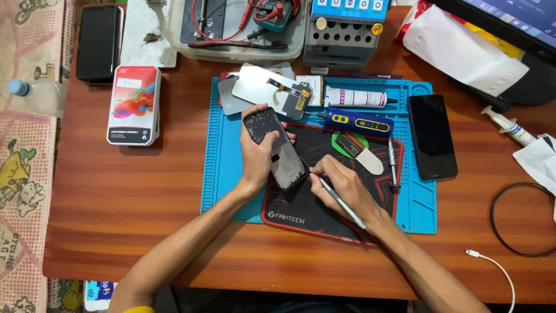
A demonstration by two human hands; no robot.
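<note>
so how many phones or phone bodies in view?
3: opened phone body in the left hand; black phone on the blue mat's right side; black phone at the table's top left. More may be hidden.

two hands (258, 153), three phones (431, 136), one box (134, 104)

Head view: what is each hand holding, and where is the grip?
Left hand holds the opened phone around its middle, fingers over both long edges. Right hand pinches a thin metal tool near its tip.
</note>
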